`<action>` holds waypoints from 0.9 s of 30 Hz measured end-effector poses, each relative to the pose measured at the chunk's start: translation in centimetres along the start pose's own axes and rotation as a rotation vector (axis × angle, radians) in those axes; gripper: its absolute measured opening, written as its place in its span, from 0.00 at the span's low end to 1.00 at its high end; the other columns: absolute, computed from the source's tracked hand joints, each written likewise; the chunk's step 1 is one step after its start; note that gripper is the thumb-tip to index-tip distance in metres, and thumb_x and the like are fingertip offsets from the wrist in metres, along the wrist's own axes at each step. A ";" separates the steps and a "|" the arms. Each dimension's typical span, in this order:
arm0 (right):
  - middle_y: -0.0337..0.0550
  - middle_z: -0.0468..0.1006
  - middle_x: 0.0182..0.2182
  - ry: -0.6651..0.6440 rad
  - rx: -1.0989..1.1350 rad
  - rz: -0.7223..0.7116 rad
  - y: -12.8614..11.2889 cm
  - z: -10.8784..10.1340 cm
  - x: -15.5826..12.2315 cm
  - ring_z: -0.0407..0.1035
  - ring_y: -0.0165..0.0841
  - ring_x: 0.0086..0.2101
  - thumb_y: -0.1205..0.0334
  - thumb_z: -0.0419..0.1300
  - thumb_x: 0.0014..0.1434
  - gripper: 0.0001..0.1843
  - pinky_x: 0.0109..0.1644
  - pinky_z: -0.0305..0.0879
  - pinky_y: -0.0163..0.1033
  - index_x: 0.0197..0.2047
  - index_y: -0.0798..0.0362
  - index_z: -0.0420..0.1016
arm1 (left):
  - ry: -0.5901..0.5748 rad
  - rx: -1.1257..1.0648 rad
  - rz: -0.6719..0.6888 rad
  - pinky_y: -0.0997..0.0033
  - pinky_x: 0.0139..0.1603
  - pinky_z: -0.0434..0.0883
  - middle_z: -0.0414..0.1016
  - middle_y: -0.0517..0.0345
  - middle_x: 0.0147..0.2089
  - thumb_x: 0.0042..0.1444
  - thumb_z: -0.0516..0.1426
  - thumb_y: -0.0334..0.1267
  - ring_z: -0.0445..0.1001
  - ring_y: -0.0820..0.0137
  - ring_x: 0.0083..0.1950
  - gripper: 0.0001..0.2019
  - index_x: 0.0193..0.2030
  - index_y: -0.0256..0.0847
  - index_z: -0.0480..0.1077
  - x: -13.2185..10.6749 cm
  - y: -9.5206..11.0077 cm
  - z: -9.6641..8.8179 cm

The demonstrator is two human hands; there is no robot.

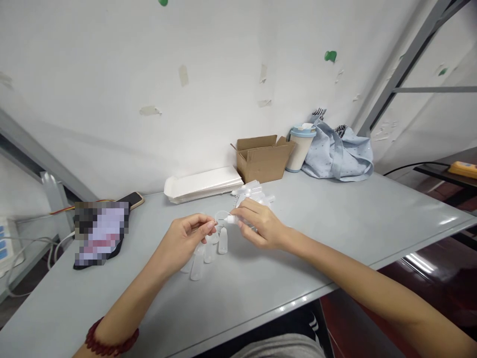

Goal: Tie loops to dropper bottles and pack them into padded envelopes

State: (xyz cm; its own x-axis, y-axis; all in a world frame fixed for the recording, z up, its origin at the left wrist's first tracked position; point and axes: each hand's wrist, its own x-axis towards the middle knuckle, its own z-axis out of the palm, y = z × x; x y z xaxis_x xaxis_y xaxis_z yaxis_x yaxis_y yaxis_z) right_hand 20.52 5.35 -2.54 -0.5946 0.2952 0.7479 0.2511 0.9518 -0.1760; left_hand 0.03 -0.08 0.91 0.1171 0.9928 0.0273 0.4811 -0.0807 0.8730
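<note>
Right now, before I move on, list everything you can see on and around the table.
table: one, grey, across the middle of the view
flat stack: one, white, by the wall
cardboard box: one, brown, open, right of the flat stack
cup: one, cream with a blue lid, right of the box
cloth: one, light blue, bunched right of the cup
phone: one, dark, left of the flat stack
bottle heap: one pile, clear, behind the right hand
standing bottles: several, clear, below the hands
held bottle: one, clear, white tip, between the hands
bracelet: one, red beads, left wrist
left hand: fingers pinched at the held bottle's tip
right hand: grip shut on the held bottle
</note>
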 end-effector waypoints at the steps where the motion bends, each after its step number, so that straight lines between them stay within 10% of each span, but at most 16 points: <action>1: 0.45 0.67 0.28 -0.001 0.004 -0.009 -0.1 0.0 0.0 0.60 0.34 0.30 0.68 0.46 0.59 0.10 0.32 0.62 0.40 0.42 0.57 0.66 | -0.010 -0.003 0.004 0.72 0.33 0.68 0.72 0.60 0.29 0.55 0.55 0.49 0.68 0.72 0.28 0.14 0.32 0.41 0.73 0.0 0.0 0.1; 27: 0.42 0.66 0.26 -0.024 0.017 -0.013 -0.3 0.0 -0.1 0.60 0.34 0.29 0.67 0.46 0.59 0.10 0.32 0.60 0.39 0.40 0.56 0.66 | -0.033 -0.024 0.041 0.71 0.33 0.69 0.72 0.58 0.29 0.54 0.54 0.47 0.68 0.71 0.28 0.13 0.31 0.40 0.72 -0.1 0.1 0.3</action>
State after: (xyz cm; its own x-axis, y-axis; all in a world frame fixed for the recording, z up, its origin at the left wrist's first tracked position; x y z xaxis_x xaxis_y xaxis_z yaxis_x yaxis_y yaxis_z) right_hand 20.44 5.06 -2.56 -0.6160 0.2848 0.7345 0.2305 0.9567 -0.1777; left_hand 0.32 -0.24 0.89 0.1652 0.9851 0.0476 0.4539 -0.1188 0.8831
